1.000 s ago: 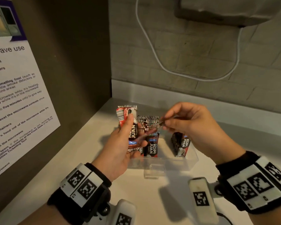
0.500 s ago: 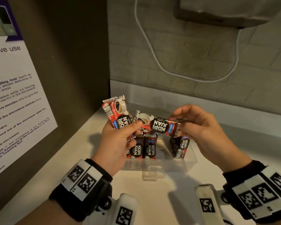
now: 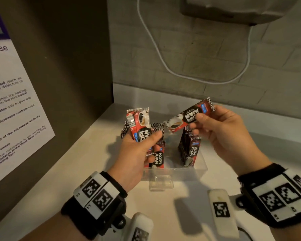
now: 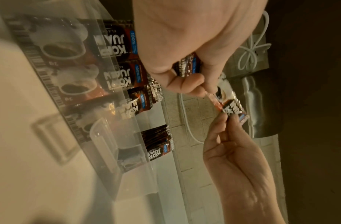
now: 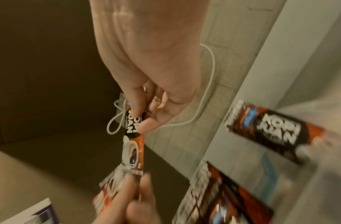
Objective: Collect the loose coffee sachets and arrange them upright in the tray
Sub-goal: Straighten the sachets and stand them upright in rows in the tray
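Above the clear plastic tray (image 3: 201, 168), her right hand (image 3: 222, 134) pinched one red-and-black coffee sachet (image 3: 189, 117); her left hand (image 3: 137, 153) gripped a small bundle of sachets (image 3: 140, 126).

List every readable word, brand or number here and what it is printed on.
"KOPI JUAN": sachet pinched by the right hand.
"KOPI JUAN": sachets standing in the clear tray.
"100%": blue tab on the tray sachets.
"microwave", "minutes only to give way": wall notice; its smaller lines are blurred.
Wrist markers: patterns, no words.
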Motion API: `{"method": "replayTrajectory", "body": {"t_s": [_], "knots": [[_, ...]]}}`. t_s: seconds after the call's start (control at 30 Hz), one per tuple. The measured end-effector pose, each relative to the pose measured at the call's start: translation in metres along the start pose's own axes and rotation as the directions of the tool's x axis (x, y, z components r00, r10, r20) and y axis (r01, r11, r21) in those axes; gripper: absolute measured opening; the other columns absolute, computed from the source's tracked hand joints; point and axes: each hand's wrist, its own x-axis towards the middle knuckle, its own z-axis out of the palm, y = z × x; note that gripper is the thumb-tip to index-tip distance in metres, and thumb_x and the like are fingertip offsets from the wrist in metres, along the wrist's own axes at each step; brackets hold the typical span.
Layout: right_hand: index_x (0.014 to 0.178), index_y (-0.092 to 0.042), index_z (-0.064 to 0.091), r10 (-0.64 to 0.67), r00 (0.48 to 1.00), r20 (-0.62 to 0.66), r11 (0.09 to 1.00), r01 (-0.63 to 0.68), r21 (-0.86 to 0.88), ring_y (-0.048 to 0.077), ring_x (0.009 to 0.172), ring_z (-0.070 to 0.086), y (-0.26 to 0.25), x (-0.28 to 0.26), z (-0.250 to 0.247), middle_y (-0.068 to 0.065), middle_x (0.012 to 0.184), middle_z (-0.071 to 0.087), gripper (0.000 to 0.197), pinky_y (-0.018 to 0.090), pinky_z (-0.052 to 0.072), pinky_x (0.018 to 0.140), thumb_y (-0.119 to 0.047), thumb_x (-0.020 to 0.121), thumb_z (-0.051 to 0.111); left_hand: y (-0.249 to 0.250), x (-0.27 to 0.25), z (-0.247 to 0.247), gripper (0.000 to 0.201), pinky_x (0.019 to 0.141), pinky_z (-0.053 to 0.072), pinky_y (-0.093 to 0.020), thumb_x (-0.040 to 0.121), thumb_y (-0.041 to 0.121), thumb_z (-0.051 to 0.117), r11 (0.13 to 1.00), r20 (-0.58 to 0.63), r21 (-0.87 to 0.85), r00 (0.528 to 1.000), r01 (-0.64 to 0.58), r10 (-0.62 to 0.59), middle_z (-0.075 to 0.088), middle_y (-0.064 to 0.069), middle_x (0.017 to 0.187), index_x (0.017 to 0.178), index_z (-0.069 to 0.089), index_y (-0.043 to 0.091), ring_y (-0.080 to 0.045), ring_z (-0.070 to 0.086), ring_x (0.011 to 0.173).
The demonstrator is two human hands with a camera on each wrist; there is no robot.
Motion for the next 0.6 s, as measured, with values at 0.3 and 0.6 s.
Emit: {"method": "replayTrajectory", "body": {"t_s": [0.3, 0.6], "knots": [[0.079, -0.009, 0.066, 0.088, 0.994, 0.072, 0.647, -0.002, -0.763, 0.001, 0.046, 0.053, 0.030, 0.006, -0.057, -0.010, 0.052, 0.062, 0.015, 0.012, 0.038, 0.043, 0.005, 0.086, 0.065, 0.010, 0.005, -0.010, 0.015, 0.050, 0.038, -0.020, 0.092, 0.036, 0.058, 0.995, -0.077, -0.077, 0.994, 0.069, -0.075, 0.062, 0.006, 0.067, 0.095, 0.061, 0.023, -0.003, 0.055, 0.049], [0.082, -0.025, 0.068, 0.012, 0.997, 0.077, 0.429, 0.064, -0.901, 0.019, 0.063, 0.058, 0.052, 0.004, -0.063, -0.002, 0.074, 0.066, 0.018, 0.017, 0.042, 0.059, -0.007, 0.081, 0.074, 0.007, 0.005, -0.013, 0.015, 0.041, 0.037, -0.017, 0.092, 0.032, 0.060, 0.992, -0.068, -0.078, 0.992, 0.099, -0.104, 0.062, 0.002, 0.071, 0.100, 0.061, 0.020, -0.007, 0.056, 0.054]]}}
